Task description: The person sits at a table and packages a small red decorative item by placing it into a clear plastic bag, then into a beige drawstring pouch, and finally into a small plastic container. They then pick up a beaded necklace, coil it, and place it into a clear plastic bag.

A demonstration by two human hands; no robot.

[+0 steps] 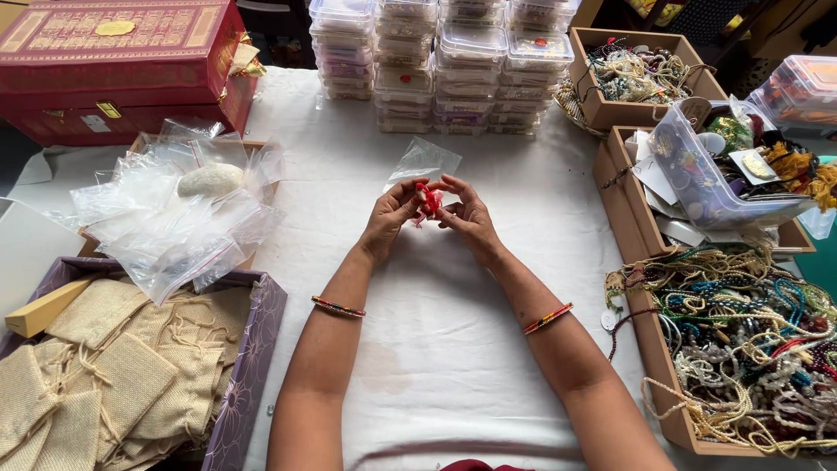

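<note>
One small red ornament [428, 201] sits at the middle of the white tablecloth [453, 331], pinched between two hands. The left hand [392, 218] grips it from nine o'clock with thumb and fingertips closed on it, and the right hand [469, 218] grips it from three o'clock the same way; both forearms run down toward six o'clock, each wearing one striped bangle at the wrist. One clear zip bag [424, 161] lies just behind the hands at twelve o'clock, touching the fingertips or nearly so. Farther at twelve o'clock stand four stacks of clear plastic boxes [445, 61]. At ten o'clock lies one red patterned box [122, 65], and below it a heap of clear bags [174, 214] over a tray. At eight o'clock one purple box [253, 366] holds many burlap pouches [113, 384]. At three to four o'clock, cardboard trays [649, 349] hold tangled bead necklaces [750, 349], too many to count. Nothing lies between the hands and the forearms.
</note>
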